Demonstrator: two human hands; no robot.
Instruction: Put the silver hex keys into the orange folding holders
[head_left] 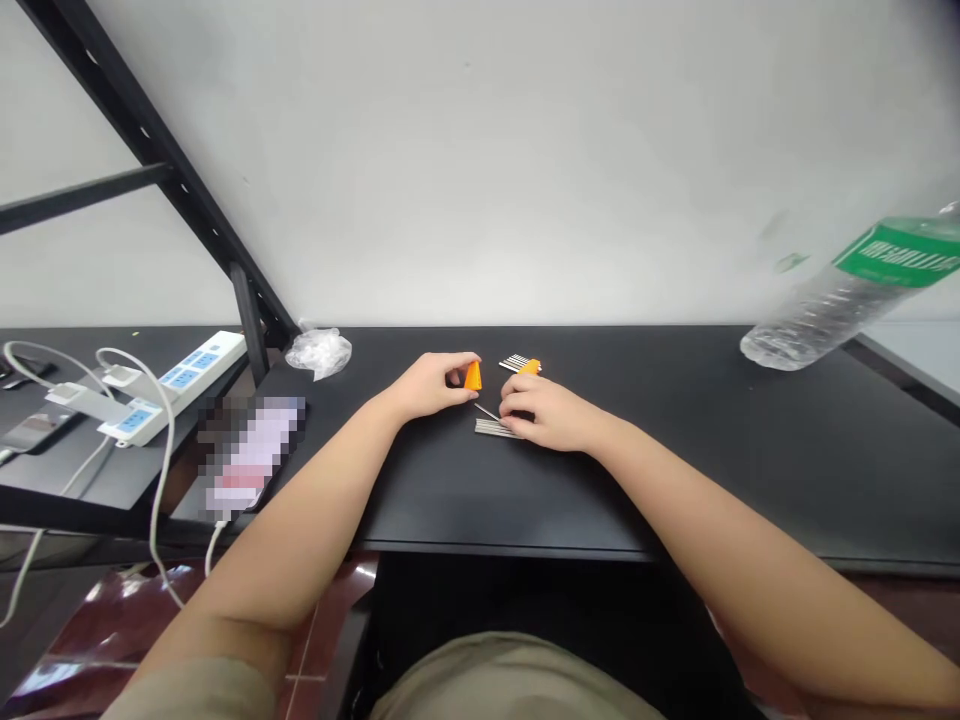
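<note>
My left hand (431, 386) is closed, with thumb and fingers pinching a small orange plastic piece (473, 377) upright above the black table. My right hand (553, 412) has its fingertips closed on one end of a thin metal rod (487, 411). Just below that rod lies a row of similar silver rods (495, 428), partly covered by my right fingers. Beyond my right hand, a second orange plastic piece (532, 366) lies on the table with several short metal rods (514, 361) at its left; my hand hides part of it.
A crumpled clear plastic bag (319, 352) lies at the back left. Near my left forearm is a phone (259, 450) on a charging cable. A white power strip (184, 385) with plugs and cables sits further left. A large clear bottle (832, 305) stands at the right.
</note>
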